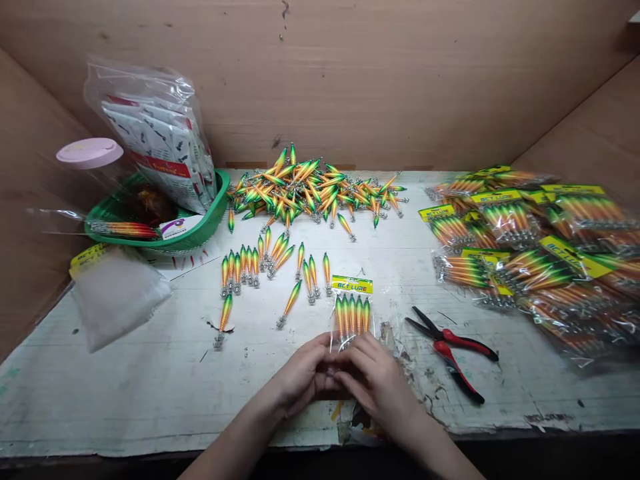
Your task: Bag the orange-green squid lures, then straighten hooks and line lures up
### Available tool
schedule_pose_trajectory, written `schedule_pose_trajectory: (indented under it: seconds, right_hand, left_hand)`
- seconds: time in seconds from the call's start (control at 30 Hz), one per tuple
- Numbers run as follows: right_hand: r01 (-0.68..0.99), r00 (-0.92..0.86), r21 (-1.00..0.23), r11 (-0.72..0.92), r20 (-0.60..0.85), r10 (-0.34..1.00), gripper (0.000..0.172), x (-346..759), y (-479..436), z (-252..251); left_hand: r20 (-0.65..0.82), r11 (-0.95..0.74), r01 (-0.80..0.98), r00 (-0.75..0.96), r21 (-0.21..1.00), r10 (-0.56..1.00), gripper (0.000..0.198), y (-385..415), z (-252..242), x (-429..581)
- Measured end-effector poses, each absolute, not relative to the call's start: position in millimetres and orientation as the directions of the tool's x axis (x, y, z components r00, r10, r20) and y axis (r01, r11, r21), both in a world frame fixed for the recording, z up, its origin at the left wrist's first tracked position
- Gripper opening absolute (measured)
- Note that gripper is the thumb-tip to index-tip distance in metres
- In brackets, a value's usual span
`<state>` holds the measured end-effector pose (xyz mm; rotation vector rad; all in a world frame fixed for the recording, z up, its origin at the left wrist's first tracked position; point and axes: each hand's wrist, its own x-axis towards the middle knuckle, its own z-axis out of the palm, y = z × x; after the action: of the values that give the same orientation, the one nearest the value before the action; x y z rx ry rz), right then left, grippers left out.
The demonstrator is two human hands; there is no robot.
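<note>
At the table's (165, 393) near middle, the lure packet (353, 315) has its long axis running near to far, yellow header (352, 286) at the far end, green lure tips pointing far. The left hand (304, 371) and right hand (376, 368) grip its near end, fingers narrow.

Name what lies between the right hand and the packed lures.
In the head view, open red and black pliers lie between the right hand and the packed lures.
</note>
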<state>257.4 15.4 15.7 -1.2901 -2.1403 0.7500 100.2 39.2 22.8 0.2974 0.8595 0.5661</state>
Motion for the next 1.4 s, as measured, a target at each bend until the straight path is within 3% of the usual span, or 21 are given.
schedule_pose_trajectory:
  seconds: [0.2,0.3,0.47,0.57,0.67,0.73,0.8,0.87,0.9,1.0,1.07,1.1,1.17,1.27,1.4]
  right_hand:
    - [0.689,-0.384,-0.660,0.300,0.018,0.923,0.021,247.9,18.0,13.6]
    - [0.689,-0.431,-0.654,0.312,-0.023,0.902,0.020,249.3,18.6,16.8]
    - [0.640,-0.481,-0.656,0.400,0.064,0.874,0.015,255.5,14.2,14.0]
    - [0.569,-0.429,-0.726,0.386,0.138,0.893,0.015,264.8,8.6,10.9]
    - [0.440,-0.225,-0.871,0.218,0.129,0.966,0.018,283.2,1.2,7.1]
    - [0.333,0.036,-0.940,0.081,0.098,0.994,0.019,302.7,-2.8,3.0]
    - [0.274,0.346,-0.961,-0.025,0.074,0.935,0.018,327.5,-4.1,-1.6]
    - [0.351,0.558,-0.930,-0.111,0.113,0.822,0.020,353.6,-2.5,-4.6]
    - [0.460,0.578,-0.876,-0.141,0.175,0.797,0.020,365.2,-1.1,-4.9]
    - [0.862,0.329,-0.498,-0.101,0.396,0.857,0.019,384.2,3.3,-1.5]
    - [0.960,0.063,-0.273,0.065,0.435,0.898,0.023,379.8,4.7,3.0]
    - [0.957,-0.057,-0.234,0.173,0.430,0.901,0.025,373.0,5.1,5.0]
    - [0.882,-0.281,-0.257,0.394,0.385,0.879,0.026,353.5,6.0,7.5]
    - [0.769,-0.447,-0.323,0.551,0.343,0.826,0.024,322.3,10.8,5.1]
    - [0.782,-0.430,-0.295,0.550,0.384,0.817,0.010,302.0,23.4,-1.8]
  left_hand:
    - [-0.616,0.793,-0.378,0.499,0.477,0.609,0.024,38.9,23.9,104.9]
    - [-0.630,0.785,-0.373,0.468,0.495,0.620,0.027,39.2,24.3,107.1]
    - [-0.673,0.779,-0.328,0.394,0.534,0.627,0.022,36.3,26.6,110.7]
    - [-0.687,0.771,-0.319,0.351,0.551,0.637,0.019,34.1,30.8,113.6]
    - [-0.705,0.781,-0.304,0.336,0.546,0.624,0.022,35.0,33.4,114.4]
    - [-0.724,0.797,-0.283,0.334,0.534,0.604,0.026,37.1,31.9,113.4]
    - [-0.739,0.811,-0.267,0.334,0.521,0.585,0.032,38.9,28.1,112.1]
    - [-0.740,0.822,-0.255,0.356,0.510,0.570,0.037,38.7,23.6,110.6]
    - [-0.732,0.823,-0.247,0.375,0.512,0.568,0.040,37.5,21.6,109.3]
    - [-0.688,0.775,-0.074,0.414,0.628,0.597,0.045,30.0,18.5,101.3]
    - [-0.626,0.587,0.221,0.329,0.779,0.707,0.046,25.0,18.1,92.4]
    - [-0.543,0.422,0.392,0.277,0.817,0.793,0.046,23.7,17.9,87.7]
    - [-0.253,0.028,0.630,0.269,0.776,0.929,0.042,25.6,16.3,80.2]
    - [0.129,-0.464,0.660,0.491,0.591,0.862,0.050,39.4,8.6,77.8]
    - [0.174,-0.702,0.565,0.712,0.433,0.681,0.062,61.7,-4.9,85.5]
